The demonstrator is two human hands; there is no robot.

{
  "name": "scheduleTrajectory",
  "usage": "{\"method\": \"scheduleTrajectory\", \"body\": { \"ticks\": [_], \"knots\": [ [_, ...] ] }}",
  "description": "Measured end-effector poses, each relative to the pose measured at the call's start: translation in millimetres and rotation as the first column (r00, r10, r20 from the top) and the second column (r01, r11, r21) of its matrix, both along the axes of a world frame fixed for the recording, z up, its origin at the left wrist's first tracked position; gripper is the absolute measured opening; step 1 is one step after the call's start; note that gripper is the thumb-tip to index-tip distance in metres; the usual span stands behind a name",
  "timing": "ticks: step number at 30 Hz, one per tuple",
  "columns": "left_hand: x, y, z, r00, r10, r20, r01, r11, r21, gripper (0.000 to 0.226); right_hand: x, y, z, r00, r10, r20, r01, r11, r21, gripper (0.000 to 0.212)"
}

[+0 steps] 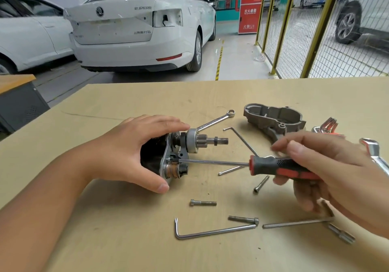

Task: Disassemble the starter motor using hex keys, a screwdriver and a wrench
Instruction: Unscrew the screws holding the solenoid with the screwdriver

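My left hand (pixel 134 154) cups motor (pixel 168 158) mid-table (pixel 126 240), fingers curled. Right hand (pixel 315 166) grips screwdriver (pixel 273 166), tip at motor face. Looks heavy, rigid, greasy; I hold black body.

Left hand (pixel 134 149) gripping starter motor (pixel 168 156), right hand (pixel 320 166) holding screwdriver (pixel 263 165) against it

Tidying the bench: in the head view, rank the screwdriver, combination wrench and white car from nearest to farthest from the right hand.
1. Screwdriver, held in the right hand.
2. Combination wrench, on the table, up-left.
3. White car, on the floor beyond the table.
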State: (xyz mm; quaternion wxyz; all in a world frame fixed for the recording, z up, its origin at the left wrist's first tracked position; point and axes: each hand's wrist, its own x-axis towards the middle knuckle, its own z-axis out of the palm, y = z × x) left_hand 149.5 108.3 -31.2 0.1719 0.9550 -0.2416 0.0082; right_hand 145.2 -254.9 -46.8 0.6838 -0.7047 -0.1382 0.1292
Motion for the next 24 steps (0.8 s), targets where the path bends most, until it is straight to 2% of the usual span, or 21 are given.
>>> {"method": "scheduleTrajectory", "body": {
  "ticks": [3, 8, 14, 21, 24],
  "knots": [
    [-0.7, -0.4, 0.2, 1.0, 0.003, 0.001, -0.003, 1.0, 0.004, 0.11, 3.2, -2.9, 1.5, 0.999, 0.003, 0.047, -0.003, 1.0, -0.011, 0.073],
    [-2.2, -1.4, 2.6, 1.0, 0.007, -0.013, -0.007, 1.0, 0.001, 0.109, 3.6, -4.3, -0.4, 0.999, -0.023, 0.038, 0.019, 0.993, 0.113, 0.072],
    [-2.6, -4.2, 4.2, 1.0, 0.009, -0.02, -0.01, 1.0, -0.009, 0.104, 1.0, 2.0, 1.1, 0.997, -0.045, -0.058, 0.05, 0.995, 0.092, 0.078],
    [-2.6, -3.4, 3.4, 1.0, 0.012, -0.018, -0.012, 1.0, -0.02, 0.106, 0.8, -0.8, -1.7, 1.0, 0.001, 0.024, -0.003, 0.996, 0.092, 0.072],
    [-2.3, -4.0, 3.3, 1.0, 0.002, -0.01, -0.002, 1.0, -0.019, 0.105, -0.1, 0.6, -1.7, 1.0, 0.004, 0.001, -0.005, 0.998, 0.056, 0.069]
  ]
}}
